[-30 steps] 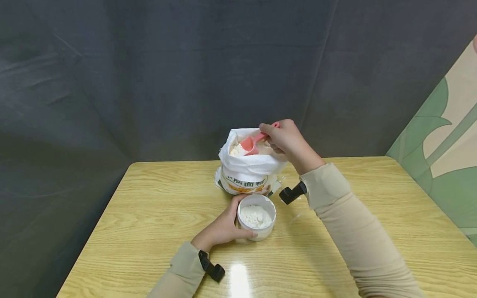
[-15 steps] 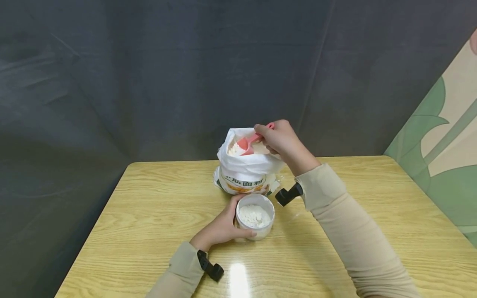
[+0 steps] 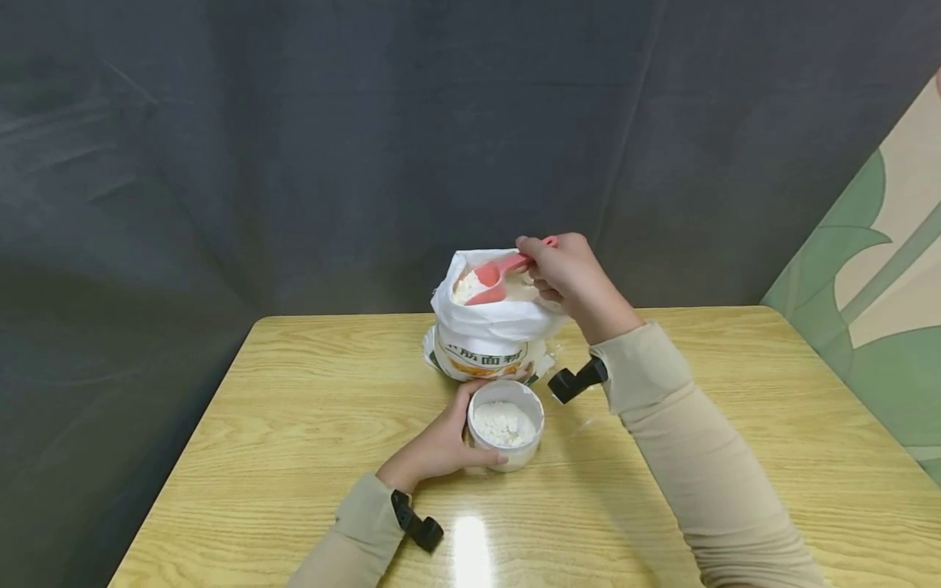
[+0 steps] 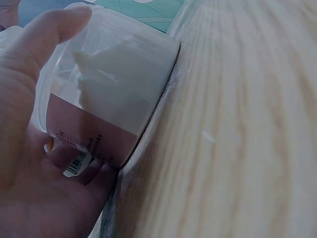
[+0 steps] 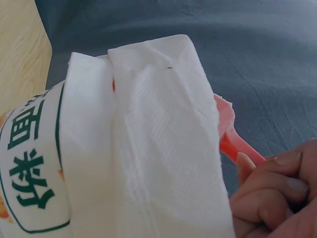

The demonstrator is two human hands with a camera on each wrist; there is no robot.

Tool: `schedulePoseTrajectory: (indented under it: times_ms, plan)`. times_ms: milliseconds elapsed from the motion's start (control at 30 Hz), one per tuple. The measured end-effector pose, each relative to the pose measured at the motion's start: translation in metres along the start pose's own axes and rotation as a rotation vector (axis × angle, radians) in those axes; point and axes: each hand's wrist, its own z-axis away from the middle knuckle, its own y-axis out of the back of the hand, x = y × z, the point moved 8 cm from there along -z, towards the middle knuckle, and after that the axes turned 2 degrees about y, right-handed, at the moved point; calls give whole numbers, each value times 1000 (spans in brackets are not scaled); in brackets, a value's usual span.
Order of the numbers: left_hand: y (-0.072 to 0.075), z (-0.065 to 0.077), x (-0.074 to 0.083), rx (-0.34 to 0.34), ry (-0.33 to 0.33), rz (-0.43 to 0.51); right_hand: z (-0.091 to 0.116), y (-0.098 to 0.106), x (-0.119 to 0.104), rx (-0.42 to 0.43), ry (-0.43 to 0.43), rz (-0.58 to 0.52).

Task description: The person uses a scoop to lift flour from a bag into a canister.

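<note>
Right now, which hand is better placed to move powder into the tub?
Probably the right hand: it grips the pink scoop at the open bag, while the left hand holds the tub.

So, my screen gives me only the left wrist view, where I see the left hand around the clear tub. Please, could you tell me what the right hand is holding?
Observer: The right hand is holding a pink scoop.
Operator: Thank you. And where is it now?
Observer: At the open mouth of a white bag.
Operator: Is the tub covered on top?
Observer: No, the head view shows it open.
</note>
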Motion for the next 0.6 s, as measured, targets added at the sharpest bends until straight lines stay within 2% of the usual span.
schedulePoseTrajectory:
  times_ms: [200,600]
  plan:
    - [-1,1,-1,-5,7,-5,2,6,2,-4,-15,-47]
    - [-1,2,1,-13,2,29,7,12,2,-38,36,-189]
